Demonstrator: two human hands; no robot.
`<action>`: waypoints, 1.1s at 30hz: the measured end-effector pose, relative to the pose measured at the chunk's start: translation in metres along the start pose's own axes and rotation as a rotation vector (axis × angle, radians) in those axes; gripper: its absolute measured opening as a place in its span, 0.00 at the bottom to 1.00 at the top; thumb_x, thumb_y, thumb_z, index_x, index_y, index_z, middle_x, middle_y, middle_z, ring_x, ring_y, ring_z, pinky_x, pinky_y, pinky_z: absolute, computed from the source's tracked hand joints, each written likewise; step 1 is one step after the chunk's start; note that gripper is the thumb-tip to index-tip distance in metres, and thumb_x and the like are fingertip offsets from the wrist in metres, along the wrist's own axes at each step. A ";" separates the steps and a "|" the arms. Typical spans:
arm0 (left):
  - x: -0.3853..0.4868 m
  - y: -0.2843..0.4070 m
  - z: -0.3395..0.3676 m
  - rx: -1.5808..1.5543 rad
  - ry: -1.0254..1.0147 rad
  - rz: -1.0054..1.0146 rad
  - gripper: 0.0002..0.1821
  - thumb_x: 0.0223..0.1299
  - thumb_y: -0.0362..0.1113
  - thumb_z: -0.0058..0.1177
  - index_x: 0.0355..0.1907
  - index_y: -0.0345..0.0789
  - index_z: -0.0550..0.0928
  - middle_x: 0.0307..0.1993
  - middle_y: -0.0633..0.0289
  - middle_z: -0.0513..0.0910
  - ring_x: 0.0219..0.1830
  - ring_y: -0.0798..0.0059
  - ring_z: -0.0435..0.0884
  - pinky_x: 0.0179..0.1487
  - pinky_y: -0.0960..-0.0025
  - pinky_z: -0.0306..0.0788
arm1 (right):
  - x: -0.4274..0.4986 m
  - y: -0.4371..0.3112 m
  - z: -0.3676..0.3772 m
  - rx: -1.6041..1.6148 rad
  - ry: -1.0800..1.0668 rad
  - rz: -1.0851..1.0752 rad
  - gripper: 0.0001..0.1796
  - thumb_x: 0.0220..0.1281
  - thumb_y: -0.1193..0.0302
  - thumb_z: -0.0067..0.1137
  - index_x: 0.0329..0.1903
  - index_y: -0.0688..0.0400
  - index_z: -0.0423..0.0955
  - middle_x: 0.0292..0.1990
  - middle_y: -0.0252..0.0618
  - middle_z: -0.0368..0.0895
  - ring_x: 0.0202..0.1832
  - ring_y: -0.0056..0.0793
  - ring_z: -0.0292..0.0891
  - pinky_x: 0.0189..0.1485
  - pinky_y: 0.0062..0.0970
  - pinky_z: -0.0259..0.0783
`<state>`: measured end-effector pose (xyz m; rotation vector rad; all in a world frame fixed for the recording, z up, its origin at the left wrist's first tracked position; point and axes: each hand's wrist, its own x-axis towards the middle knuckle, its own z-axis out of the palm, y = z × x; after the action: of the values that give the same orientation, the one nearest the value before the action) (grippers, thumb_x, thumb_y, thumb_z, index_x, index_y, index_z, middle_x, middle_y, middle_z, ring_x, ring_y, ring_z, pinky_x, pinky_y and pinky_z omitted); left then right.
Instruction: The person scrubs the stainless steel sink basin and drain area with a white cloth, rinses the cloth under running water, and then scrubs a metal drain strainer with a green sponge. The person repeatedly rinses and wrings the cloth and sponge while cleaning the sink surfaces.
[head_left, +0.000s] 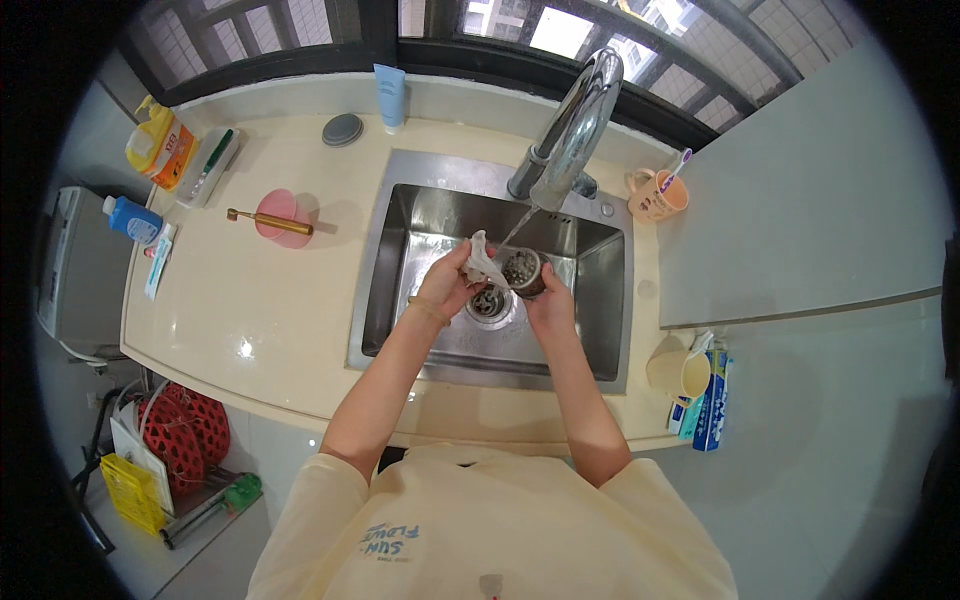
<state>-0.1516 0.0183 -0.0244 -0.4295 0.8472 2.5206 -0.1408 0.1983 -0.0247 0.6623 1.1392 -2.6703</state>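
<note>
Over the stainless steel sink (487, 360), my left hand (450, 281) holds a crumpled, wet-looking white cloth or tissue (484, 262). My right hand (551, 300) grips a small round jar (525, 271) from its right side, tilted so that its opening shows; what is inside looks dark and speckled, too small to identify. The cloth touches or nearly touches the jar's left rim. A thin stream of water runs from the chrome faucet (574, 142) and comes down between the cloth and the jar. Below my hands lies the drain strainer (489, 301).
Left on the counter (300, 330) are a pink cup (276, 202) with a gold-coloured handled tool across it, a grey round lid (343, 130), a blue tube (390, 97) and a yellow pump bottle (161, 146). An orange mug (649, 201) and a yellow cup (667, 375) stand right.
</note>
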 end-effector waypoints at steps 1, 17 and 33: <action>0.000 0.000 0.002 -0.072 -0.048 -0.044 0.16 0.69 0.47 0.40 0.51 0.42 0.75 0.44 0.66 0.80 0.44 0.77 0.77 0.46 0.70 0.70 | -0.001 -0.002 -0.005 -0.014 0.014 -0.002 0.19 0.69 0.62 0.44 0.55 0.62 0.66 0.53 0.40 0.73 0.57 0.35 0.67 0.62 0.38 0.61; 0.036 -0.018 0.054 0.427 0.277 -0.036 0.27 0.51 0.65 0.55 0.23 0.40 0.73 0.15 0.71 0.64 0.14 0.82 0.60 0.17 0.74 0.53 | -0.017 -0.013 -0.051 -0.026 0.021 0.085 0.20 0.69 0.64 0.43 0.57 0.64 0.64 0.55 0.44 0.71 0.58 0.38 0.67 0.61 0.38 0.61; 0.057 -0.024 0.066 0.586 0.316 -0.056 0.29 0.70 0.55 0.29 0.34 0.35 0.80 0.29 0.53 0.82 0.24 0.68 0.81 0.21 0.65 0.69 | -0.022 -0.015 -0.056 -0.016 0.003 0.129 0.18 0.67 0.62 0.42 0.53 0.59 0.67 0.52 0.42 0.74 0.53 0.39 0.72 0.56 0.41 0.68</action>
<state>-0.1980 0.0947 -0.0103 -0.6398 1.6003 2.0437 -0.1077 0.2482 -0.0391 0.7123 1.0791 -2.5506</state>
